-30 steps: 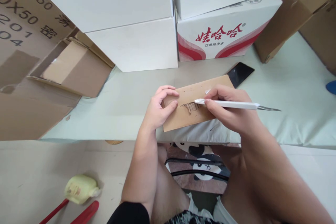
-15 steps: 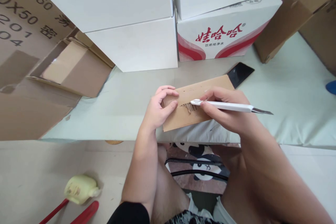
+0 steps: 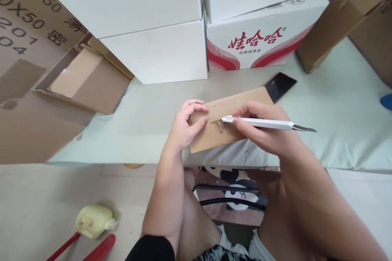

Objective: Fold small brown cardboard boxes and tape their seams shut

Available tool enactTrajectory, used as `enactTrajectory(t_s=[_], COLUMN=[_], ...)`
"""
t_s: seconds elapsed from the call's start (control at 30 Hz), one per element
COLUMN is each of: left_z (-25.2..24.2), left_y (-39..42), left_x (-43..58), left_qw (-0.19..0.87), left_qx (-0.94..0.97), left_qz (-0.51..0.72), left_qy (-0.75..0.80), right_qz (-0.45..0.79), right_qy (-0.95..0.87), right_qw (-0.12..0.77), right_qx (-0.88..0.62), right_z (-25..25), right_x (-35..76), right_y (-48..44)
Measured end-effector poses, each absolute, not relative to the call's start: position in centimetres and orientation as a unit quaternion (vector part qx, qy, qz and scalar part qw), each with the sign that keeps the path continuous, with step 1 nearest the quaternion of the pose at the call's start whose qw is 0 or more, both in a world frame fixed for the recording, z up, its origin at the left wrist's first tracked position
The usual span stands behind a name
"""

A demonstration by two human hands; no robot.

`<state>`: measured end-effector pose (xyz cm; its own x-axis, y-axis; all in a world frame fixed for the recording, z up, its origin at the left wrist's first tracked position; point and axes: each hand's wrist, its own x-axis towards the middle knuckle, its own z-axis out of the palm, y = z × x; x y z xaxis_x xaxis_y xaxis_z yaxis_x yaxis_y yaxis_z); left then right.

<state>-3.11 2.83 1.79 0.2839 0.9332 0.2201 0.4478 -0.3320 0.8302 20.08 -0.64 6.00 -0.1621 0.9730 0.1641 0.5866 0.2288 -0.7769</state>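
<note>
A flat brown cardboard piece (image 3: 211,142) lies tilted on the pale green cloth, with a torn, ridged patch near its middle. My left hand (image 3: 185,125) grips its left end, the thumb on top and the fingers curled over the far edge. In my right hand (image 3: 266,126) is a slim white craft knife (image 3: 265,123), pinched between thumb and fingers. Its pointed metal blade faces right, away from the cardboard, while the white blunt end is at the torn patch. A dark phone-like slab (image 3: 281,87) lies at the cardboard's far right corner, partly covered by it.
White boxes (image 3: 159,53) are stacked at the back beside a red-and-white water carton (image 3: 260,45). Brown cartons stand at left (image 3: 101,81) and right (image 3: 330,28). A yellowish bottle (image 3: 94,221) and red handles (image 3: 101,248) are low on the left, by the floor.
The knife's white end has shifted very slightly left over the torn patch. My left hand and the cardboard have stayed in place.
</note>
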Motion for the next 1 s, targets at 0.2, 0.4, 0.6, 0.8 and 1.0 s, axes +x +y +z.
enactTrajectory(t_s=[0.2,0.4,0.6,0.8,1.0], left_z=[1.69,1.62,1.73,1.78,1.80], left_y=[2.89,2.92,2.89,2.89,2.86], left_x=[-3.18,-3.29,-3.18,-3.08,-3.07], left_qw=[0.333,0.320,0.324,0.343,0.344], left_qx=[0.728,0.739,0.734,0.719,0.719], left_qz=[0.362,0.351,0.359,0.372,0.369], left_qy=[0.477,0.478,0.478,0.476,0.478], right_qz=[0.283,0.280,0.284,0.286,0.283], right_qy=[-0.706,-0.708,-0.703,-0.702,-0.700], right_qw=[0.337,0.339,0.340,0.334,0.333], right_qx=[-0.555,-0.553,-0.557,-0.560,-0.565], right_z=[6.06,5.99,6.05,6.16,6.19], right_x=[20.05,20.03,19.99,20.01,19.95], right_y=[-0.65,-0.64,-0.65,-0.66,-0.70])
